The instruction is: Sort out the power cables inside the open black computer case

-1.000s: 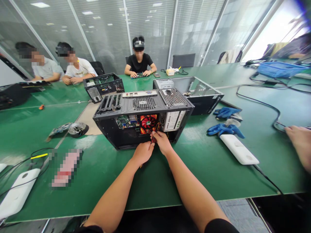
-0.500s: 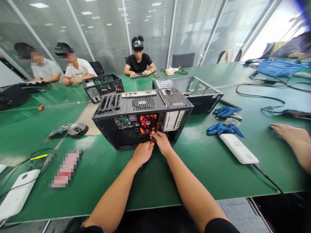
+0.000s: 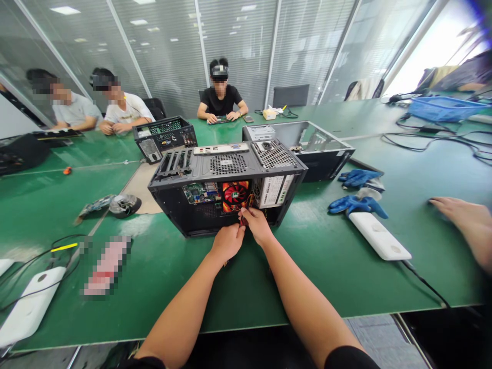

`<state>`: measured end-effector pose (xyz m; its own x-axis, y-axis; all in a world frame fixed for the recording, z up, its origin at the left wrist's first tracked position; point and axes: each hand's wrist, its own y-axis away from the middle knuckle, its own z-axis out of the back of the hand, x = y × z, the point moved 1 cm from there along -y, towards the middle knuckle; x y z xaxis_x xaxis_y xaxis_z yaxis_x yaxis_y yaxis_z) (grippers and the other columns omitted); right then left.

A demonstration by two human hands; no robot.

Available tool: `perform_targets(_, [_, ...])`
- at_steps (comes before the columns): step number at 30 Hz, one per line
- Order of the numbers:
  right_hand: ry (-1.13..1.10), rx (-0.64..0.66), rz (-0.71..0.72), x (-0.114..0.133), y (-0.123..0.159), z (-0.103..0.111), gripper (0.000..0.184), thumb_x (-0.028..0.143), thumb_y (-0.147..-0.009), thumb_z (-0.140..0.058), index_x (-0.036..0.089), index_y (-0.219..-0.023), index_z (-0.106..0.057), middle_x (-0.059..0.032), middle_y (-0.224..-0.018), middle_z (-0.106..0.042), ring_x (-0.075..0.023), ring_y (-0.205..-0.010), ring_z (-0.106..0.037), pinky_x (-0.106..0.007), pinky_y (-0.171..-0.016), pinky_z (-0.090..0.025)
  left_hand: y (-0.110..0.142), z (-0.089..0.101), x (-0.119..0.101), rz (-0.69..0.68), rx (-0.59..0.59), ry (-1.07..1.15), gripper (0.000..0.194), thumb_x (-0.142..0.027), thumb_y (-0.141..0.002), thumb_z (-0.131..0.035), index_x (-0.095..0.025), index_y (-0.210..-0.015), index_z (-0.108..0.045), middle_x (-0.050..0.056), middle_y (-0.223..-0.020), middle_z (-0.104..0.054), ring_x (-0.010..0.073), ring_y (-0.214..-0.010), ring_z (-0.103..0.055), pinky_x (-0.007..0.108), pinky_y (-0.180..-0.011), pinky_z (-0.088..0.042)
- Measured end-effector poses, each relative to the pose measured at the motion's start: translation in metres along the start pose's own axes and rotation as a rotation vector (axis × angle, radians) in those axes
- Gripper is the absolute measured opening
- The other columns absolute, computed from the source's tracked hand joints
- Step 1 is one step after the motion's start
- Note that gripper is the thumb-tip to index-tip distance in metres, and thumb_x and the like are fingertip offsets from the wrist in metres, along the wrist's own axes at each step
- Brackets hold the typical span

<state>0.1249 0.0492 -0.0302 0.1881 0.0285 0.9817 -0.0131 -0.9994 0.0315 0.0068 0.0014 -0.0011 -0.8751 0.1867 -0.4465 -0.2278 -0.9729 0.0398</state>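
A black computer case (image 3: 226,164) stands on the green table in front of me with its side open toward me. Inside show a motherboard (image 3: 202,192), a red fan (image 3: 235,193) and a white-labelled power supply (image 3: 275,191). My left hand (image 3: 228,240) and my right hand (image 3: 255,223) meet at the lower front of the opening, just below the fan. Both are closed around thin cables (image 3: 243,220), of which red and black bits show between the fingers. Wire ends hang below my left hand. The fingers hide where the cables lead.
Behind stand a second open case (image 3: 323,159) and a smaller one (image 3: 165,138). Blue gloves (image 3: 357,202) and a white power bank (image 3: 378,236) lie at right, near another person's hand (image 3: 461,215). A cap (image 3: 125,205) lies left. Several people sit around the table (image 3: 300,292).
Both hands stay at the same spot with the cables. The whole view has shifted slightly. At right, a black cable and a dark tool are gone from near the other person's hand.
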Motion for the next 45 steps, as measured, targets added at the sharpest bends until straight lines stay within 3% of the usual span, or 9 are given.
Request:
perform_targets(5, [-0.012,0.002,-0.008,0.0,0.0,0.0,0.039,0.056,-0.071,-0.066,0.017,-0.072,-0.067,-0.0033,-0.067,-0.064,-0.0162,-0.061,-0.054,-0.029,-0.059,-0.041,-0.002,0.004,-0.001,-0.028,0.043,0.247,0.038,-0.032,-0.096,-0.034,-0.017,-0.072,-0.06,0.003,-0.069,-0.064,0.0155,-0.067,-0.057,0.024,-0.063,-0.036])
perform_targets(9, [-0.017,0.008,-0.012,0.002,0.001,0.0,0.038,0.055,-0.071,-0.067,0.017,-0.072,-0.067,-0.003,-0.066,-0.063,-0.0156,-0.059,-0.053,-0.029,-0.058,-0.04,-0.002,0.006,-0.001,-0.011,0.054,0.294,0.037,-0.032,-0.095,-0.035,-0.017,-0.07,-0.058,0.001,-0.066,-0.061,0.0145,-0.064,-0.054,0.023,-0.061,-0.033])
perform_targets(23, [-0.001,0.004,0.019,0.001,0.0,0.0,0.037,0.054,-0.073,-0.065,0.017,-0.069,-0.065,-0.0018,-0.062,-0.061,-0.0154,-0.058,-0.052,-0.029,-0.057,-0.04,-0.003,-0.006,0.004,-0.043,-0.024,-0.014,0.035,-0.032,-0.098,-0.034,-0.018,-0.083,-0.062,0.011,-0.085,-0.071,0.0247,-0.082,-0.069,0.029,-0.07,-0.042])
perform_targets(32, [0.01,-0.011,0.012,0.0,0.0,-0.001,0.035,0.052,-0.074,-0.065,0.017,-0.069,-0.065,-0.0007,-0.061,-0.06,-0.0144,-0.056,-0.051,-0.028,-0.056,-0.039,0.003,-0.004,-0.001,0.047,-0.029,-0.222,0.039,-0.04,-0.098,-0.03,-0.019,-0.1,-0.063,0.011,-0.086,-0.071,0.0261,-0.08,-0.069,0.033,-0.07,-0.047])
perform_targets(45, [0.001,-0.003,0.009,0.003,0.001,0.0,0.038,0.054,-0.072,-0.066,0.016,-0.071,-0.066,-0.0024,-0.065,-0.064,-0.0153,-0.059,-0.053,-0.029,-0.059,-0.04,-0.003,0.0,0.001,-0.033,-0.007,0.13,0.036,-0.031,-0.097,-0.036,-0.017,-0.076,-0.062,0.007,-0.076,-0.068,0.0192,-0.074,-0.064,0.026,-0.064,-0.036])
